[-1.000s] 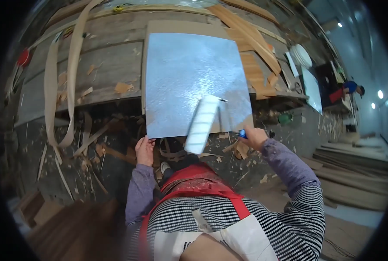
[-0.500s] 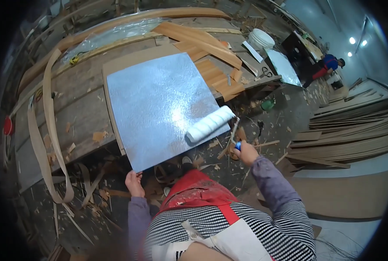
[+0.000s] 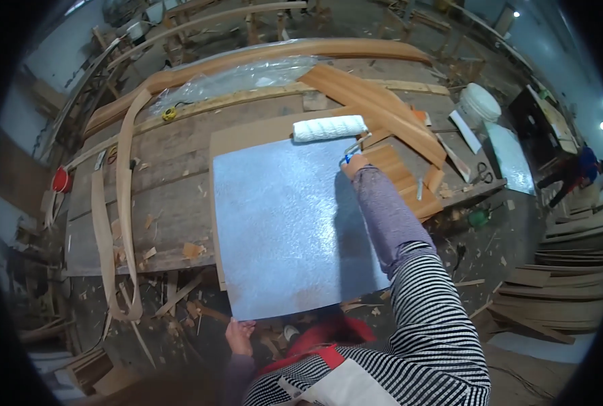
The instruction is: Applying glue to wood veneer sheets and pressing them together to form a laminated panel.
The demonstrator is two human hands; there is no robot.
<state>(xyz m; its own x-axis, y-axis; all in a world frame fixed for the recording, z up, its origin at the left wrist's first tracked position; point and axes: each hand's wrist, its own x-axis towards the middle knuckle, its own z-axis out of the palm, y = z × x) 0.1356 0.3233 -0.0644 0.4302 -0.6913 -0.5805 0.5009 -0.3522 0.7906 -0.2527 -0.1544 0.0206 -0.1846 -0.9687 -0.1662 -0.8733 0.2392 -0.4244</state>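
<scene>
A white paint roller [image 3: 330, 128] lies across the far edge of a wet, shiny blue-grey panel [image 3: 281, 223]. My right hand [image 3: 355, 166] is closed round the roller's blue handle, with the arm stretched over the panel's right side. At the panel's near left corner, my left hand [image 3: 240, 336] pinches the edge between thumb and fingers. Under the panel, a brown board [image 3: 227, 143] sticks out along its far and left sides. The panel's near edge overhangs the wooden bench [image 3: 166, 196].
Curved veneer strips [image 3: 123, 216] hang off the bench at left, near a yellow tape measure [image 3: 170, 114]. Wood-grain boards [image 3: 376, 111], scissors [image 3: 481, 173] and a white bucket [image 3: 479, 103] stand or lie at right. Stacked sheets [image 3: 552, 284] fill the right side. Another person [image 3: 586, 166] bends farther off.
My right hand has pushed the roller from the panel's near right part to its far edge. My left hand stays at the near left corner. The whole view has shifted.
</scene>
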